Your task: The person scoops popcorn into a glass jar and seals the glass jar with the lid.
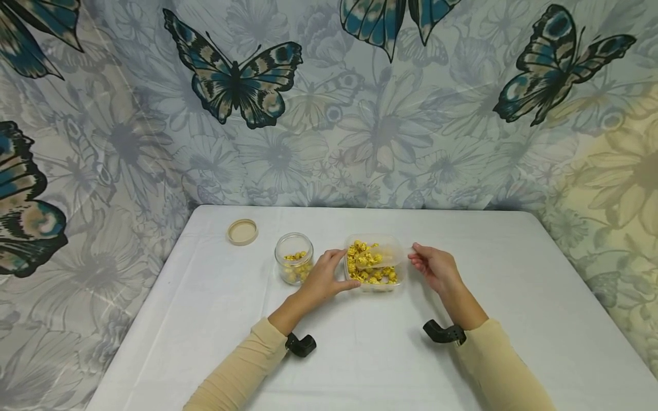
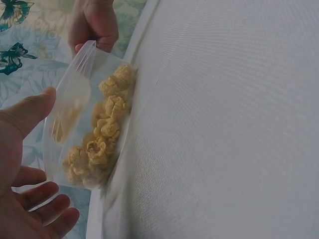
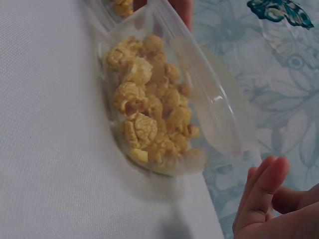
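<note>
A clear plastic container (image 1: 377,287) of yellow popcorn (image 1: 358,274) stands on the table. My left hand (image 1: 325,275) is at its left end, thumb near the front corner and fingers near the back, spread and fairly straight. Inside the container, over the popcorn, lies a translucent plastic scoop (image 1: 371,261), its outline faint against the wall. At the container's right, my right hand (image 1: 434,267) pinches the scoop's handle end with curled fingers. Left of my left hand stands a clear round jar (image 1: 294,246), lidless, partly filled with popcorn.
A round, pale tan lid (image 1: 243,232) lies at the back left of the white-covered table (image 1: 205,331). Behind it hangs a butterfly-printed cloth (image 1: 329,154). Each wrist carries a black camera mount.
</note>
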Motion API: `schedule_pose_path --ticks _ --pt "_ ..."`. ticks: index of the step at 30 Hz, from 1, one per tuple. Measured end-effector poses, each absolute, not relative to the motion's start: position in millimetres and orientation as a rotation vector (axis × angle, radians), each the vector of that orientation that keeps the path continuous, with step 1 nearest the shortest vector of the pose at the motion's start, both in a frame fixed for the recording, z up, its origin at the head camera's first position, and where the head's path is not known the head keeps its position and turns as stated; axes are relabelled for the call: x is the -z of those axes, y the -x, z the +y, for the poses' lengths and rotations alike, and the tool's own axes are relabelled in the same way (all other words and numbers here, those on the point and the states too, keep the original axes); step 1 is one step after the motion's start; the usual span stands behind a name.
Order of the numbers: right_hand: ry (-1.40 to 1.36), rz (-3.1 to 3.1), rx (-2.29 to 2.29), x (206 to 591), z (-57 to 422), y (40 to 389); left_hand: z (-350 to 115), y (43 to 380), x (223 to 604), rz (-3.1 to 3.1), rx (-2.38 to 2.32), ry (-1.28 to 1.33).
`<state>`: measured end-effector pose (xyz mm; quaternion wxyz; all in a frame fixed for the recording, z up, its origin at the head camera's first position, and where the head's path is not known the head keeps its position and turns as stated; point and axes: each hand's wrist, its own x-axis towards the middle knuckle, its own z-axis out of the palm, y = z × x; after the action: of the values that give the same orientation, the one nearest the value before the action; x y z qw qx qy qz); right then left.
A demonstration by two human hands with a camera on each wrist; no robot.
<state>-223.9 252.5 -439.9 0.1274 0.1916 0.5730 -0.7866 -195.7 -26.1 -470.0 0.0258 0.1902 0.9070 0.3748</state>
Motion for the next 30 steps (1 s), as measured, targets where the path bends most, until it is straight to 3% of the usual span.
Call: schedule_pose_path --ticks 30 --pt "-0.568 1.648 2.348 432.6 253.4 223.0 -25.8 193.7 467.0 2.774 -1.167 -0.583"
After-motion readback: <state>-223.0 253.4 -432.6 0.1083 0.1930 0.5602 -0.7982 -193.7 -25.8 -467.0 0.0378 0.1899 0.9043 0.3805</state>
